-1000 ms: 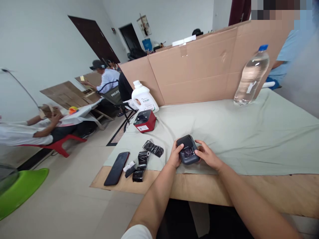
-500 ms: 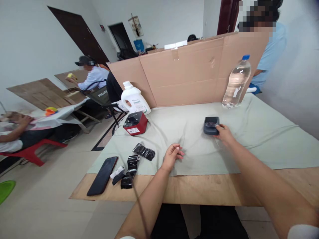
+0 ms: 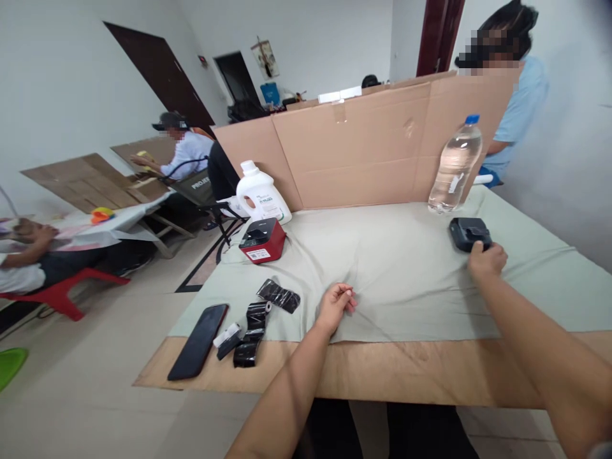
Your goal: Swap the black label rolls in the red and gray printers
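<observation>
From the head camera, our right hand (image 3: 486, 260) rests its curled fingers on the near edge of the dark label printer (image 3: 469, 233), which sits on the cloth-covered bench (image 3: 406, 268); a water bottle (image 3: 454, 166) stands just beyond it. Our left hand (image 3: 335, 305) lies loosely curled and empty on the cloth, black ribbon rolls (image 3: 261, 312) to its left.

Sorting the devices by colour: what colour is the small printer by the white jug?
Red body with a black top, the small printer shows clearly in the head view.
</observation>
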{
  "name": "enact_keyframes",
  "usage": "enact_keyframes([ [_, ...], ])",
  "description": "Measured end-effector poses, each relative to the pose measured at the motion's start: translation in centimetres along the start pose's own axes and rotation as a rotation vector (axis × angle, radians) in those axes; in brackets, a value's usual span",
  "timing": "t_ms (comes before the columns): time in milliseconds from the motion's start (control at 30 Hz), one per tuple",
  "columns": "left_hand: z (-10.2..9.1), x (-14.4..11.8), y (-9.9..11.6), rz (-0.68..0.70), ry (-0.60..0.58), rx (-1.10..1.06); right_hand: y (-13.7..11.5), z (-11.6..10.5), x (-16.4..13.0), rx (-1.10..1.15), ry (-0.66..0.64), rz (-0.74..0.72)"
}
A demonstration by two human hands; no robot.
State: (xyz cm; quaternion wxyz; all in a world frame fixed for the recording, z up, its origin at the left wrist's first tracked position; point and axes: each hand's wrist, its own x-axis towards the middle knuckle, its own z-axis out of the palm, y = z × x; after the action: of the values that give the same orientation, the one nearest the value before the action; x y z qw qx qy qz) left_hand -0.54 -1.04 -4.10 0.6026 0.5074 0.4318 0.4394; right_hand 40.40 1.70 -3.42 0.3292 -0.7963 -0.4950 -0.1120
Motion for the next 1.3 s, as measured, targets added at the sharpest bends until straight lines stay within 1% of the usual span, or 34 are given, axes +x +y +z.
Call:
enact_keyframes([
  [67, 0.1, 0.0, -0.2, 0.025, -0.023, 0.086, -2.2, 0.7, -2.8, 0.030, 0.029, 0.024],
  [100, 0.2, -0.2, -0.2, 0.060, -0.043, 0.156, -3.4, 0.9, -4.5, 0.051, 0.005, -0.024],
  [167, 0.6, -0.8, -0.2, 0.184, -0.109, 0.361, -5.6, 1.1, -8.0, 0.098, -0.142, -0.282],
  [233, 1.2, -1.9, -0.3, 0.335, -0.199, 0.614, -6.7, 0.6, -11.4, 0.125, -0.330, -0.533],
  [300, 1.7, -3.0, -0.4, 0.445, -0.286, 0.832, -6.6, -0.4, -14.0, 0.101, -0.477, -0.693],
  [367, 1.8, -3.4, -0.2, 0.509, -0.403, 0.955, -5.5, -1.5, -15.6, 0.068, -0.515, -0.768],
  [433, 0.6, -2.3, 1.0, 0.555, -0.496, 0.992, -4.2, -2.5, -16.2, 0.059, -0.525, -0.829],
  [467, -0.4, -1.1, 2.1, 0.577, -0.497, 0.992, -3.7, -2.9, -16.3, 0.060, -0.529, -0.853],
  [500, -1.8, 0.4, 3.5, 0.589, -0.447, 0.996, -3.2, -3.1, -16.3, 0.064, -0.532, -0.867],
  [533, -3.4, 2.2, 5.3, 0.604, -0.343, 1.004, -2.9, -3.3, -16.3, 0.071, -0.538, -0.872],
  [567, -5.2, 4.1, 7.3, 0.604, -0.208, 1.027, -2.8, -3.3, -16.3, 0.078, -0.544, -0.866],
  [600, -7.1, 6.0, 9.3, 0.574, -0.080, 1.084, -2.8, -3.3, -16.2, 0.089, -0.548, -0.856],
  [633, -9.1, 7.8, 11.3, 0.511, 0.055, 1.174, -2.8, -3.3, -16.2, 0.099, -0.553, -0.845],
  [700, -12.8, 10.6, 14.7, 0.322, 0.306, 1.393, -3.0, -3.2, -16.3, 0.112, -0.557, -0.833],
  [767, -15.9, 12.2, 16.6, 0.145, 0.456, 1.556, -3.2, -3.2, -16.4, 0.111, -0.557, -0.826],
  [800, -17.1, 12.6, 17.0, 0.039, 0.500, 1.600, -3.2, -3.3, -16.4, 0.107, -0.554, -0.821],
  [867, -18.9, 13.0, 17.0, -0.158, 0.537, 1.623, -3.3, -3.4, -16.4, 0.097, -0.554, -0.816],
  [900, -19.5, 13.0, 16.7, -0.224, 0.550, 1.622, -3.3, -3.5, -16.4, 0.093, -0.556, -0.816],
  [933, -19.9, 13.0, 16.3, -0.256, 0.569, 1.624, -3.3, -3.6, -16.4, 0.088, -0.561, -0.816],
  [1033, -20.5, 13.1, 15.1, -0.232, 0.669, 1.628, -3.4, -3.8, -16.3, 0.069, -0.578, -0.815],
  [1100, -20.7, 13.1, 14.5, -0.270, 0.725, 1.540, -3.5, -3.9, -16.3, 0.061, -0.588, -0.802],
  [1167, -20.9, 13.0, 13.9, -0.311, 0.759, 1.403, -3.7, -4.0, -16.3, 0.062, -0.598, -0.788],
  [1233, -20.9, 12.9, 13.3, -0.282, 0.774, 1.319, -4.0, -4.2, -16.3, 0.071, -0.600, -0.780],
  [1300, -20.4, 12.7, 12.9, -0.217, 0.810, 1.292, -4.1, -4.3, -16.3, 0.078, -0.596, -0.783],
])
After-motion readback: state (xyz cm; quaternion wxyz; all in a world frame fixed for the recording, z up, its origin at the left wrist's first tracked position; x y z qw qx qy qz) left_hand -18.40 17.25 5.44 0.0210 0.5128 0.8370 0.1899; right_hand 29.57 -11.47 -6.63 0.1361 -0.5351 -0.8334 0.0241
